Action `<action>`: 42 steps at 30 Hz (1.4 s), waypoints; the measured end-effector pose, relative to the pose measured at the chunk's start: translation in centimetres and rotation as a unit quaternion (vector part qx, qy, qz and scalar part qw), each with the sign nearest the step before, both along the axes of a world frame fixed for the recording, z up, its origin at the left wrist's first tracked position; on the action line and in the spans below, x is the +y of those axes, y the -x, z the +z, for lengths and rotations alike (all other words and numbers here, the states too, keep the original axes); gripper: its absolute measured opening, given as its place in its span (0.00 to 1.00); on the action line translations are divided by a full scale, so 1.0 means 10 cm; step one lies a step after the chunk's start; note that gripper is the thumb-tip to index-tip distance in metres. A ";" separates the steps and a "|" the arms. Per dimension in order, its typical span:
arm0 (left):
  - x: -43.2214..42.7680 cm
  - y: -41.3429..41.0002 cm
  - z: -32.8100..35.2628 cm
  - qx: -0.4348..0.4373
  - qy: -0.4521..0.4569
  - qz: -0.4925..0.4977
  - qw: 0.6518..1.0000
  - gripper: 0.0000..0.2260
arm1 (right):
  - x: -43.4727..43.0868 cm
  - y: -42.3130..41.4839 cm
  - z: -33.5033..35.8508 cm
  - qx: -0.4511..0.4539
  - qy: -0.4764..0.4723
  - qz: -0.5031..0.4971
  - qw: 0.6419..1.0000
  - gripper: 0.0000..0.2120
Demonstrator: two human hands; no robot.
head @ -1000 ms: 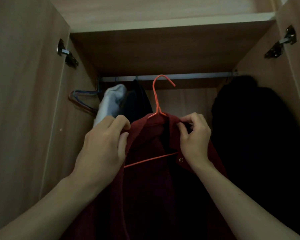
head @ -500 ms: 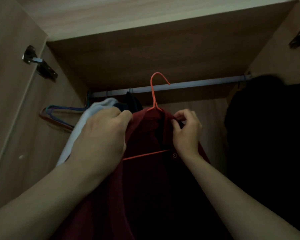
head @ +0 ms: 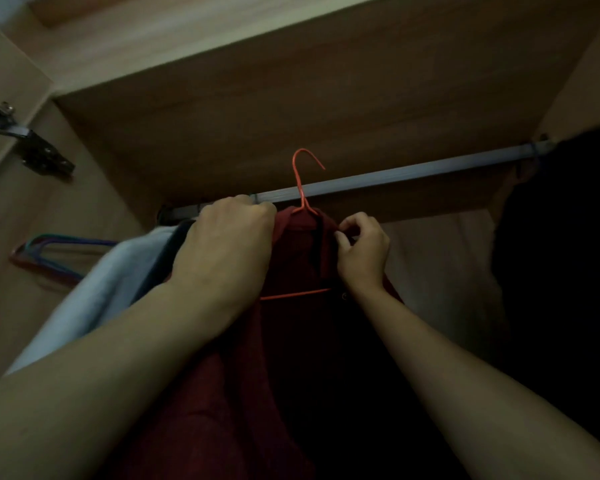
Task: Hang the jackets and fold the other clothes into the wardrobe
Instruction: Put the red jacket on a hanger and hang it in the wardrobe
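Right, we're looking up into the open wardrobe [head: 291, 98], and the red jacket [head: 293, 251] is front and centre, held high between both hands with its collar just under the rail [head: 413, 176]. It drapes down from there, between the two forearms, to the bottom of the view. Both arms reach up and forward, bare to the elbow.

On the right hangs a big dark garment [head: 561, 254], too shadowy to make out. On the left a pale garment [head: 101, 292] hangs beside the jacket, with something darker squeezed between the two.

The left hand [head: 222, 251] has its back to us, fingers curled over and gripping the jacket's shoulder just beside the collar, knuckles right up by the rail. The right hand [head: 362, 251], smaller in view, pinches the other edge of the collar between thumb and fingertips, wrist bent.

The jacket sits on an orange hanger [head: 299, 187]. Its stem comes out of the collar between the hands and crosses in front of the rail, the hook curling above it. Whether the hook is over the rail, I cannot tell. The hanger's lower bar shows inside the open front.

Far left, a few spare hangers [head: 70, 241] bunch at the end of the rail, and a metal hinge [head: 32, 147] sits on the left wall.
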State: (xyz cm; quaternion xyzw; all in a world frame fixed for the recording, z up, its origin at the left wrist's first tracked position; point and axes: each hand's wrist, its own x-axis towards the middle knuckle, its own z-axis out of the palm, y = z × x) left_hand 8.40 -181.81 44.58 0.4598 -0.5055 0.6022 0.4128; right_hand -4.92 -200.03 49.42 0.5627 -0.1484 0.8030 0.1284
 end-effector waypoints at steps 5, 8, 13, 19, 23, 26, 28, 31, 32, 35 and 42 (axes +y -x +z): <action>-0.24 -0.07 0.17 -0.005 -0.007 0.000 1.000 0.05 | -0.26 -0.09 0.20 -0.010 -0.013 -0.003 1.000 0.09; -0.34 -0.12 0.27 0.000 -0.010 -0.006 1.000 0.06 | -0.36 -0.17 0.31 -0.014 -0.015 -0.007 1.000 0.09; -0.45 -0.17 0.48 0.015 -0.014 0.006 1.000 0.06 | -0.47 -0.34 0.46 -0.028 -0.024 -0.003 0.999 0.08; -0.62 -0.16 0.75 0.038 -0.043 0.023 0.998 0.04 | -0.62 -0.41 0.73 -0.038 -0.105 0.033 0.993 0.03; -0.70 -0.15 0.84 0.032 -0.032 0.012 0.999 0.05 | -0.66 -0.39 0.86 -0.031 -0.134 0.034 0.990 0.05; -0.79 -0.13 0.86 0.038 -0.041 0.008 0.998 0.06 | -0.71 -0.38 0.84 -0.040 -0.147 0.040 0.987 0.05; -0.86 -0.10 0.86 0.036 -0.051 0.004 0.998 0.07 | -0.75 -0.35 0.81 -0.036 -0.164 0.030 0.985 0.06; -0.94 -0.02 0.81 0.045 -0.073 -0.007 0.996 0.07 | -0.84 -0.28 0.72 -0.046 -0.183 0.035 0.981 0.05; -0.96 0.00 0.78 0.047 -0.082 -0.009 0.995 0.08 | -0.87 -0.26 0.67 -0.049 -0.189 0.036 0.980 0.04; -1.01 0.02 0.69 0.051 -0.102 -0.017 0.993 0.06 | -0.94 -0.20 0.52 -0.046 -0.191 0.030 0.980 0.08; -0.92 0.05 0.61 0.065 -0.150 -0.035 0.986 0.10 | -0.79 -0.06 0.36 0.007 -0.148 0.071 0.986 0.06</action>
